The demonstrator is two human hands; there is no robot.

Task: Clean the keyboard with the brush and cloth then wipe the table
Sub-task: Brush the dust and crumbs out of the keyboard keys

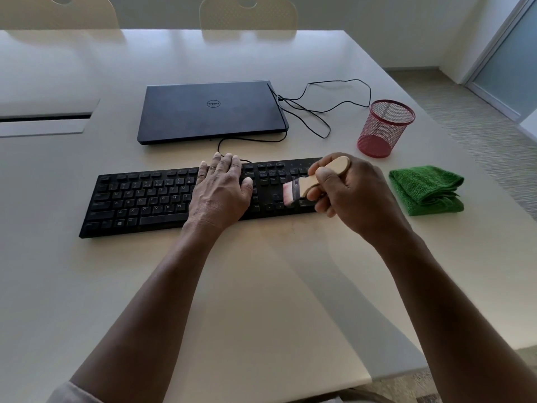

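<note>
Two hands on keyboard, left hand flat; right hand gripping brush

Soft daylight, blurred brush, wide-angle warp

Two pale chairs stand beyond the white table, frosted glass door at right.
</note>
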